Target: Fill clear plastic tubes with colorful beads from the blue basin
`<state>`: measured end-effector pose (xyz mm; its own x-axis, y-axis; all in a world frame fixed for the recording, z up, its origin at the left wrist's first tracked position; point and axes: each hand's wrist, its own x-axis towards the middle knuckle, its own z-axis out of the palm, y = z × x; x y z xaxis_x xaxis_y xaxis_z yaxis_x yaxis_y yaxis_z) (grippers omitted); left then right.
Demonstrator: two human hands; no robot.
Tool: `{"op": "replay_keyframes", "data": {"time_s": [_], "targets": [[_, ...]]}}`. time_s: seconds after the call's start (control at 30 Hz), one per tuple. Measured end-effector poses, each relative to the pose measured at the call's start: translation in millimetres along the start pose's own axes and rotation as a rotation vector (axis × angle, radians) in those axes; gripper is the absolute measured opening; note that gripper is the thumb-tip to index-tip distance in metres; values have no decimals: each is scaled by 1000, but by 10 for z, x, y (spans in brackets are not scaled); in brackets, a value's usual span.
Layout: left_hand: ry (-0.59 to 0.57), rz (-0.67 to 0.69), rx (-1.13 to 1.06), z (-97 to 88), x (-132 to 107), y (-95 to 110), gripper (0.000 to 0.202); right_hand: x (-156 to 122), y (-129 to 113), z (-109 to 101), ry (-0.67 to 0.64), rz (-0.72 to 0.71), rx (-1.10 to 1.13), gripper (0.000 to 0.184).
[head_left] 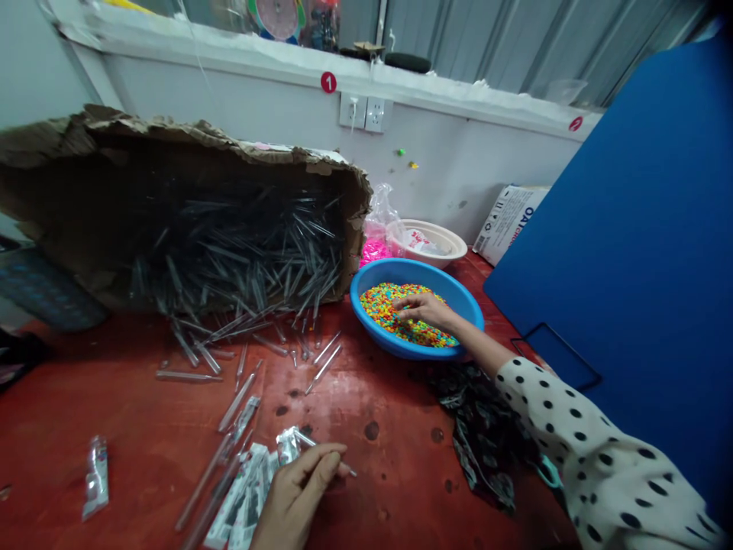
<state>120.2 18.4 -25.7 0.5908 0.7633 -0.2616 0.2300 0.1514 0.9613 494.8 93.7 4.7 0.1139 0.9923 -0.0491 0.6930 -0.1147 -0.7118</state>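
My left hand [298, 493] is at the bottom of the view, fingers pinched on a thin clear plastic tube [326, 452] above the red table [372, 412]. Beside it lie several small clear packets [246, 493]. My right hand [421, 309], in a polka-dot sleeve, reaches into a blue bowl [475, 309] and rests on the multicoloured beads [389, 302], fingers curled down into them. Loose clear tubes [240, 359] are scattered between the hands.
A torn cardboard box [172, 160] lying on its side spills many clear tubes. A white bowl [452, 244], pink beads in a bag [375, 248], a blue board [630, 252], dark patterned cloth [486, 435] and one packet [96, 475] lie around.
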Motion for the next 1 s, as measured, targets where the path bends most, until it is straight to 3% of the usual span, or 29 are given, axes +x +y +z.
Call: {"op": "replay_keyframes", "data": {"time_s": [0.13,0.47,0.67,0.77,0.9,1.0], "targets": [[19,21,-7,22,165,72,41,-92,-20,-118,160,94,354,30],[-107,36,-80,245,515,309,40,-157,121,-340,343,121,418,32],[30,-120,-337,353,1201,535,81,-249,161,-376,465,150,535,36],[46,-164,-393,427,1567,681,98,-302,129,-345,505,167,545,37],[-44,-141,-378,504,1795,776,81,-526,-28,-473,644,161,676,38],[-46,-111,-347,497,1803,783,72,-953,-226,-583,608,135,762,36]]}}
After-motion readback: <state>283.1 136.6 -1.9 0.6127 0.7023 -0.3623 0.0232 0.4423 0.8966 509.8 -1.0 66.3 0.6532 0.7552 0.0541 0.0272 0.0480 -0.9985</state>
